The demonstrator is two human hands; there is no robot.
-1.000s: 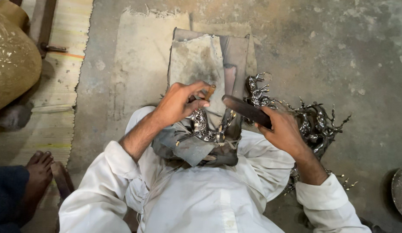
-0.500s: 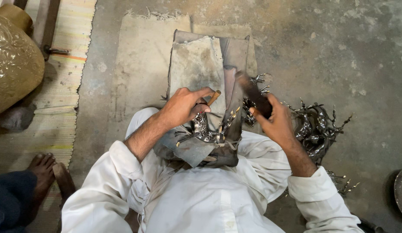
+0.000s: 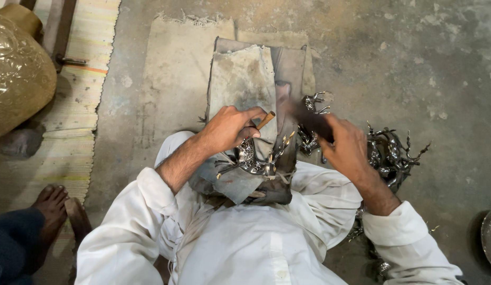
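We sit on the floor (image 3: 446,63) in white clothes, with a silvery metal stag (image 3: 253,158) resting on a grey cloth (image 3: 240,182) over our lap, near the middle of the scene. Our left hand (image 3: 229,129) is closed around a thin wooden-handled tool (image 3: 265,120), its tip set down against the stag, and the lower fingers seem to steady the stag too. Our right hand (image 3: 347,145) is clenched on a dark tool (image 3: 311,120), blurred, just right of the stag and above it; we cannot tell its exact kind. To the right a heap of similar figures (image 3: 390,153) lies on the floor, and one more (image 3: 313,103) sits just beyond the dark tool. A worn mat (image 3: 240,79) lies farther out, a brass vessel (image 3: 16,74) stands far left, and another person's bare foot (image 3: 47,203) shows at the near left. We judge the stag stiff and fairly heavy for its size, hard and slick on its polished surface; its thin antlers and legs look likely to bend or prick, so the body is the place to hold it, pressed into the cloth.
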